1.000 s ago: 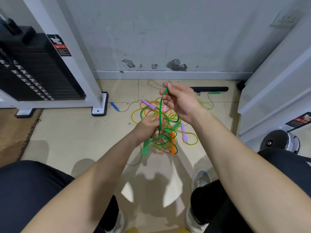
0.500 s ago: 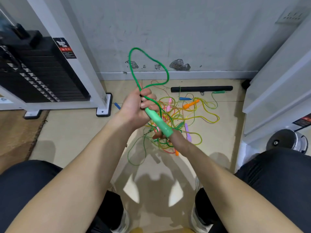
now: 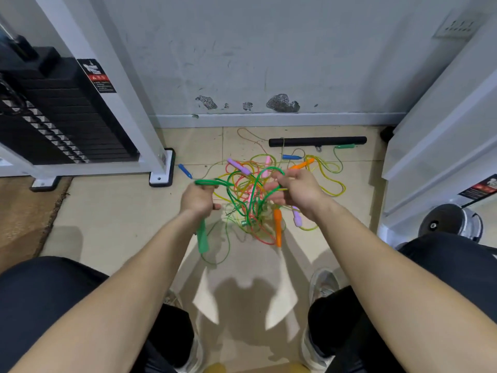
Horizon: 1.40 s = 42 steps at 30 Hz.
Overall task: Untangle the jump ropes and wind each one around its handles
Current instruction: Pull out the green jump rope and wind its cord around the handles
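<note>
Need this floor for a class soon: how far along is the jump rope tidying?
Barely started. Done: nothing; no rope is wound round its handles. In hand: the left hand grips a green handle while the right hand pinches the green rope, which loops into the tangle. Left: free and wind the green rope, then every other colour.

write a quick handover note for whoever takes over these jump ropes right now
Left hand: grips a green handle that hangs below the fist; the green rope runs from it across to the other hand.
Right hand: pinches the green rope above the tangle.
Things: tangle on the floor; second green handle by the black bar; orange handle, purple handle and blue handle in or near the tangle.
Done: nothing wound.
Left: free the green rope, wind it, then the others.
</note>
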Each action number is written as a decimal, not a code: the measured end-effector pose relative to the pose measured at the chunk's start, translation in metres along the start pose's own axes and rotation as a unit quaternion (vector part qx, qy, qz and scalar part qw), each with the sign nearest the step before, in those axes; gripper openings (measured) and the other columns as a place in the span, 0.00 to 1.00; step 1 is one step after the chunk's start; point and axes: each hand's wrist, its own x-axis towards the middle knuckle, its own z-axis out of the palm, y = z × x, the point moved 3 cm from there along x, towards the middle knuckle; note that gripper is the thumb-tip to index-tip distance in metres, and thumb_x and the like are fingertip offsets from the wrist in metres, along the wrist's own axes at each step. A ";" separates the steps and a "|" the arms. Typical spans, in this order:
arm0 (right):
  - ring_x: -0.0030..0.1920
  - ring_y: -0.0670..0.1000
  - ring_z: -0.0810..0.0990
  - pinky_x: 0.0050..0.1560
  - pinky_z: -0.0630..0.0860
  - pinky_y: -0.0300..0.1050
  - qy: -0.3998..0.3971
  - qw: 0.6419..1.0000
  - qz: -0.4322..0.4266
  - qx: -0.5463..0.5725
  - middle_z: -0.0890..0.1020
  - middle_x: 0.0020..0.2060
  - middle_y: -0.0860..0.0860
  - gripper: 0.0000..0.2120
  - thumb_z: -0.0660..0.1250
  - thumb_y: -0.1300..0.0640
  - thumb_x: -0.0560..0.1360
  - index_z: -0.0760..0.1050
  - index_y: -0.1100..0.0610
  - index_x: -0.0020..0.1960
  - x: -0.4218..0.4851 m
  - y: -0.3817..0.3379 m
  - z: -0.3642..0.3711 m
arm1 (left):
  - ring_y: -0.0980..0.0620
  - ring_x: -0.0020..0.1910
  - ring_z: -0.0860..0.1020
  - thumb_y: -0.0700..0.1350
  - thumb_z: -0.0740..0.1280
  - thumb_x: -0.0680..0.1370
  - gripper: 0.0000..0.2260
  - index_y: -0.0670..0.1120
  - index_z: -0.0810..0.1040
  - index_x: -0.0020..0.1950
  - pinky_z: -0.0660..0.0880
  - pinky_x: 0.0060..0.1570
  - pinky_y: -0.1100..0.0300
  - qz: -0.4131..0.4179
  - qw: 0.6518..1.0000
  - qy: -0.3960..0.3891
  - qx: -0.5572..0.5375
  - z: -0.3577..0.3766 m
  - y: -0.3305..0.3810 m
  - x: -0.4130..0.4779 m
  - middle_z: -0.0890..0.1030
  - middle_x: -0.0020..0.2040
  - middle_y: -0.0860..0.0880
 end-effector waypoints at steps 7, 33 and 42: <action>0.30 0.50 0.84 0.30 0.80 0.39 -0.020 0.989 -0.013 0.144 0.86 0.34 0.53 0.06 0.58 0.62 0.84 0.73 0.60 0.53 -0.006 -0.069 0.018 | 0.56 0.29 0.81 0.31 0.57 0.81 0.17 0.45 0.80 0.61 0.65 0.24 0.68 0.091 0.980 -0.160 -0.070 0.051 0.013 -0.041 0.81 0.53 0.52; 0.45 0.48 0.78 0.45 0.74 0.39 0.002 0.998 -0.040 -0.056 0.82 0.52 0.55 0.18 0.55 0.68 0.76 0.80 0.65 0.57 0.013 -0.017 0.025 | 0.60 0.19 0.60 0.50 0.58 0.84 0.14 0.44 0.73 0.44 0.55 0.18 0.69 0.046 0.909 -0.274 -0.310 0.008 0.081 -0.054 0.70 0.27 0.51; 0.41 0.48 0.74 0.41 0.69 0.37 -0.077 0.944 -0.088 -0.307 0.74 0.38 0.43 0.08 0.65 0.62 0.79 0.73 0.51 0.43 0.019 0.068 0.041 | 0.61 0.19 0.62 0.44 0.64 0.76 0.05 0.47 0.74 0.41 0.56 0.18 0.71 -0.019 0.847 -0.167 -0.504 -0.048 0.083 -0.019 0.71 0.29 0.54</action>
